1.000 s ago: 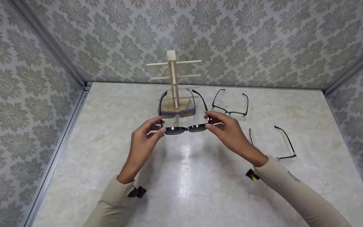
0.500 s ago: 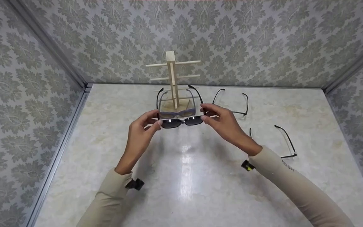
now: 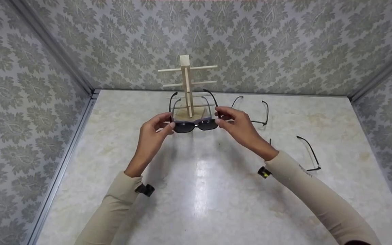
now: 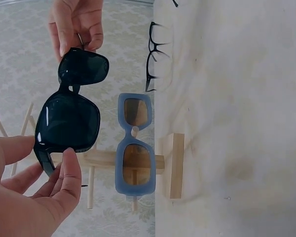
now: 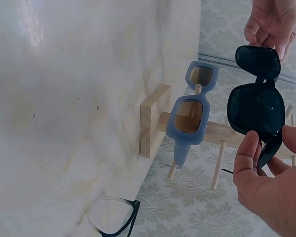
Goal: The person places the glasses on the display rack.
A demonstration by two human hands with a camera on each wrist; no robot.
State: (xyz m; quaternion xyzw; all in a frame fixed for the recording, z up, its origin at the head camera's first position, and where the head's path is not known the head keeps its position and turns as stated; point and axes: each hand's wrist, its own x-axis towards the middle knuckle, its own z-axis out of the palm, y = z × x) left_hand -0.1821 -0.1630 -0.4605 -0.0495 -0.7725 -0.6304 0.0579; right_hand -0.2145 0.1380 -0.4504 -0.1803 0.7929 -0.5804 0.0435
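Black sunglasses (image 3: 184, 127) are held level in front of a wooden display stand (image 3: 185, 61), their temples spread and pointing back on either side of its post. My left hand (image 3: 152, 136) pinches the left hinge corner between thumb and fingers; my right hand (image 3: 242, 131) pinches the right corner likewise. In the left wrist view the dark lenses (image 4: 69, 121) face the camera. Blue-framed sunglasses (image 5: 172, 133) with brown lenses hang on the lowest pegs of the stand, below the black pair. In the head view the black pair mostly covers the blue front.
Clear-lensed glasses with black temples (image 3: 267, 112) lie right of the stand, partly behind my right hand. Another dark-templed pair (image 3: 311, 153) lies nearer on the right, partly hidden by my right arm. Bare pegs (image 3: 204, 67) stick out higher on the stand. Patterned walls enclose the marbled table (image 3: 114, 115).
Both hands have carried the black sunglasses away from me and slightly left, up to the stand. Their temples now reach alongside its post. The other glasses have stayed put.
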